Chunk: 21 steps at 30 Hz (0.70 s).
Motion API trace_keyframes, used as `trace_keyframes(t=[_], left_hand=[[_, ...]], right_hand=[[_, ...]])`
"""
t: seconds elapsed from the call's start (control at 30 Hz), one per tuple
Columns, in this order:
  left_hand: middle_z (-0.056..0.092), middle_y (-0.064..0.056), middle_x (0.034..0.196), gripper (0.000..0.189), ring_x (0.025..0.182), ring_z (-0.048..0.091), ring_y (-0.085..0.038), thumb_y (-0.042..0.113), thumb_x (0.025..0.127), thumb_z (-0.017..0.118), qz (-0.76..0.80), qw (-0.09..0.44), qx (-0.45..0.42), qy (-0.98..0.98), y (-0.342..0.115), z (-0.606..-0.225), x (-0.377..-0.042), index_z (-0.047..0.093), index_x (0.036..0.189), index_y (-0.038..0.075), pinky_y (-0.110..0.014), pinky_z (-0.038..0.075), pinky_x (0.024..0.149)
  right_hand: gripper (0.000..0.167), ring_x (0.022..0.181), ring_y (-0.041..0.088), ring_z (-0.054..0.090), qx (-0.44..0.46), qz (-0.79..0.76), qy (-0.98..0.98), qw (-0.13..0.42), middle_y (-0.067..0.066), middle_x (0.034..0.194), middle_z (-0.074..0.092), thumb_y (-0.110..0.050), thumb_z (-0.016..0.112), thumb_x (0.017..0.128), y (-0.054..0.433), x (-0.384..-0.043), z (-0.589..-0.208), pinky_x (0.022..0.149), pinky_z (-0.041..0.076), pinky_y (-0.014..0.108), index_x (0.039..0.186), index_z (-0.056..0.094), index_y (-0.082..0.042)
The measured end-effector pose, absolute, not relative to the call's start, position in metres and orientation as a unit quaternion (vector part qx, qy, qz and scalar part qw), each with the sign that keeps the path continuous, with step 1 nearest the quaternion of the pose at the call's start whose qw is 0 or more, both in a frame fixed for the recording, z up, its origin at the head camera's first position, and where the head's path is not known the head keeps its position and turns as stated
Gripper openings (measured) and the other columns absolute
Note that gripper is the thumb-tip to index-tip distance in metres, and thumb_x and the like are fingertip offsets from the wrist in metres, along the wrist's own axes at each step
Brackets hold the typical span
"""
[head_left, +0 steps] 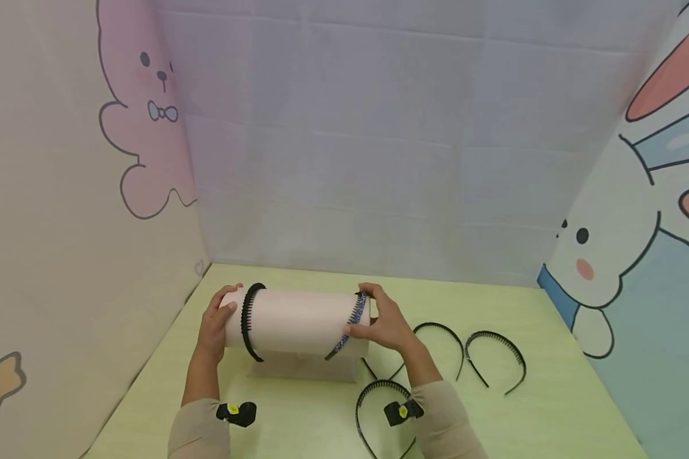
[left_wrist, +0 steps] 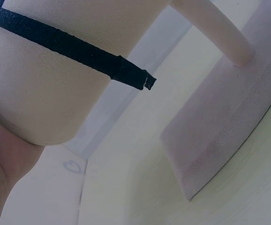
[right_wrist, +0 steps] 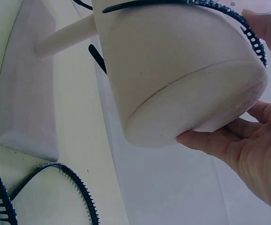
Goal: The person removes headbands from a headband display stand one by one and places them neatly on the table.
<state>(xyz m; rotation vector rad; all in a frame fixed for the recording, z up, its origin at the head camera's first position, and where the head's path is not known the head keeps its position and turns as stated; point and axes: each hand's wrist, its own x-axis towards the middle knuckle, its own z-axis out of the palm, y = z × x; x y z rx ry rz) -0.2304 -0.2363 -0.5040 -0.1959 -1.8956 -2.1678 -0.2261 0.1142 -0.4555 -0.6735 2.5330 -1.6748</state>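
A pale padded cylinder lies sideways on a post above a flat base, together forming a display stand. My left hand holds its left end, thumb in front. Beside that hand, a black toothed headband goes round the cylinder; one tip of this headband sticks out past the surface in the left wrist view. At the right end, a blue glittery headband sits at a slant. My right hand grips this headband, with other fingers touching the cylinder's end face in the right wrist view.
Several dark headbands lie on the pale green table: one near the right forearm, one behind that wrist, and one farther right. Cloth walls with cartoon animals enclose the table's back and sides.
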Motion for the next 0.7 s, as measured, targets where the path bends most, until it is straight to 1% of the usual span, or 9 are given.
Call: trace_keyframes(t=[0.13,0.23,0.37,0.47,0.57,0.7], left_hand=[[0.044,-0.008,0.136,0.030,0.119,0.040,-0.015,0.011,0.097,0.044,-0.744,0.128,-0.069,-0.652,-0.237,-0.505,-0.231,0.043,0.125,0.001,-0.025,0.039,0.085],[0.044,-0.008,0.135,0.030,0.118,0.041,-0.015,0.012,0.096,0.045,-0.744,0.130,-0.068,-0.652,-0.237,-0.504,-0.231,0.044,0.124,0.001,-0.025,0.039,0.085],[0.046,-0.007,0.134,0.030,0.117,0.042,-0.016,0.012,0.096,0.045,-0.745,0.130,-0.064,-0.651,-0.237,-0.502,-0.231,0.044,0.124,0.001,-0.025,0.040,0.084],[0.046,-0.005,0.134,0.030,0.117,0.041,-0.016,0.012,0.096,0.044,-0.744,0.128,-0.066,-0.652,-0.238,-0.502,-0.231,0.044,0.125,0.002,-0.025,0.040,0.084],[0.045,-0.003,0.134,0.029,0.117,0.041,-0.016,0.011,0.097,0.044,-0.745,0.127,-0.067,-0.652,-0.238,-0.503,-0.231,0.044,0.125,0.003,-0.025,0.040,0.084],[0.044,-0.006,0.134,0.029,0.117,0.041,-0.016,0.008,0.097,0.043,-0.747,0.129,-0.064,-0.649,-0.236,-0.503,-0.231,0.043,0.125,0.001,-0.024,0.041,0.083]], right_hand=[[0.085,0.106,0.027,0.051,-0.214,-0.554,0.805,0.015,0.014,0.138,0.035,-0.024,0.079,0.073,0.115,-0.225,-0.458,0.079,0.049,0.036,0.142,0.031,-0.006],[0.085,0.104,0.027,0.050,-0.217,-0.566,0.795,0.025,0.014,0.137,0.033,-0.022,0.078,0.074,0.114,-0.224,-0.461,0.079,0.048,0.037,0.142,0.029,-0.007],[0.095,0.100,0.025,0.051,-0.224,-0.557,0.799,0.039,0.013,0.131,0.035,-0.025,0.081,0.071,0.111,-0.224,-0.466,0.078,0.048,0.037,0.144,0.020,-0.014],[0.102,0.096,0.023,0.051,-0.221,-0.537,0.814,0.027,0.010,0.126,0.039,-0.031,0.084,0.066,0.110,-0.223,-0.467,0.076,0.046,0.036,0.143,0.019,-0.018],[0.102,0.095,0.024,0.052,-0.215,-0.536,0.816,0.014,0.010,0.130,0.038,-0.032,0.085,0.064,0.110,-0.222,-0.468,0.073,0.048,0.036,0.143,0.021,-0.016],[0.097,0.103,0.025,0.049,-0.208,-0.558,0.803,0.015,0.013,0.138,0.033,-0.024,0.084,0.067,0.113,-0.220,-0.469,0.070,0.049,0.034,0.142,0.023,-0.014]])
